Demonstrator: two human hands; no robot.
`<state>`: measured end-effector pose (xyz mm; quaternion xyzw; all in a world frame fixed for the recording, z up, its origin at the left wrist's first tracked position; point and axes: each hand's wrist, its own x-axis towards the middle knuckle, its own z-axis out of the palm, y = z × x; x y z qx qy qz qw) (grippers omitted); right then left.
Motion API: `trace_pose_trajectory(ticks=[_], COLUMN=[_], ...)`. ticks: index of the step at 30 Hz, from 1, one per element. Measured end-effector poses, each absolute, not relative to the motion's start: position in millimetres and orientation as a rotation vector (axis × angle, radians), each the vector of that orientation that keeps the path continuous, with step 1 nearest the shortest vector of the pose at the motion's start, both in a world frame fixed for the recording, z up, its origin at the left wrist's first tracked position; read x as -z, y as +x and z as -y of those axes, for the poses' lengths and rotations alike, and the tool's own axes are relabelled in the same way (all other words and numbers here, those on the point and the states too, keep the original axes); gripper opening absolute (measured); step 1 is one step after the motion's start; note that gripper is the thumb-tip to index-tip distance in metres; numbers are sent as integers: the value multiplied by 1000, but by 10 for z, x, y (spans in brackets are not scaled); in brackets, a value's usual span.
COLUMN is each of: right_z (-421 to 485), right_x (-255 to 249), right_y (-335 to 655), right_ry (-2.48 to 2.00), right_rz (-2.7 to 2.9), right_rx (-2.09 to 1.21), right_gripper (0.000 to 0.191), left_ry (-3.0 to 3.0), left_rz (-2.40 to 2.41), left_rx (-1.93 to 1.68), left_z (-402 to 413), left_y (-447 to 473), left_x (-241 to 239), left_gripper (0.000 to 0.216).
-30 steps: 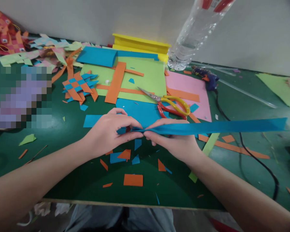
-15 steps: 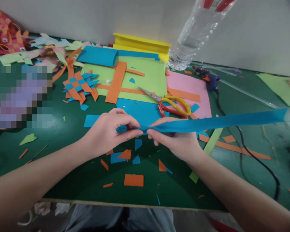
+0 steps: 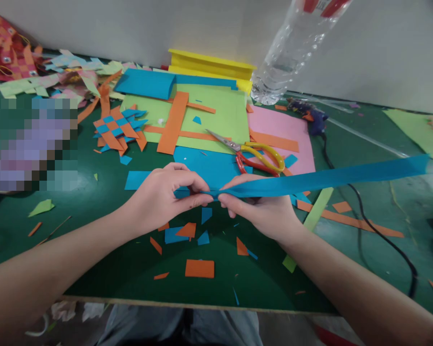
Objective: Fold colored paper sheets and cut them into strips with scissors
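Observation:
Both of my hands pinch one end of a long blue paper strip point(image 3: 332, 177) just above the green table point(image 3: 94, 240). My left hand point(image 3: 162, 197) grips the strip's near end between thumb and fingers. My right hand point(image 3: 263, 206) pinches it right beside the left, fingers closed under the strip. The strip stretches away to the right and rises slightly toward the frame's right edge. Small blue and orange paper scraps point(image 3: 199, 268) lie on the table below my hands.
Yellow-and-red scissors point(image 3: 252, 156) lie beyond my hands on blue, green and pink sheets point(image 3: 281, 127). A woven orange-blue piece point(image 3: 117, 127) sits left of them. A clear bottle point(image 3: 292, 48) and yellow block point(image 3: 211, 65) stand by the wall. A glue gun point(image 3: 310, 115) with its black cord point(image 3: 375, 230) lies right.
The far end of the blue strip has risen a little at the right. My hands have stayed almost in place, pinching the strip's near end.

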<state>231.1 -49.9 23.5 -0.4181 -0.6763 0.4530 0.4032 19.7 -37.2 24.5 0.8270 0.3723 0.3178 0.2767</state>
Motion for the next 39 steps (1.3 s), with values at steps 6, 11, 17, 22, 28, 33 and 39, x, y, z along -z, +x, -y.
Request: trace_pose_trajectory(ticks=[6, 11, 17, 22, 28, 33, 39], right_z=[498, 503, 508, 501, 496, 495, 505], right_x=[-224, -225, -223, -216, -215, -217, -229], right_y=[2307, 2307, 2305, 2305, 2316, 2323, 2324], right_ry=[-1053, -1063, -1066, -1058, -1075, -1089, -1040], right_rz=[1698, 1715, 1717, 1699, 1668, 1657, 1631], right_rx=[-1151, -1146, -1166, -1191, -1222, -1247, -1321], right_gripper=[6, 6, 7, 8, 11, 10, 12], left_ry=[2239, 2261, 2259, 2258, 2281, 2298, 2323], left_rz=[-981, -964, -1000, -1019, -1025, -967, -890], left_rx=[-852, -859, -846, -827, -822, -868, -876], left_z=[357, 353, 362, 363, 362, 361, 354], left_y=[201, 192, 195, 207, 214, 217, 221], left_x=[-237, -236, -231, -242, -262, -247, -230], left_gripper=[14, 15, 18, 23, 24, 16, 16])
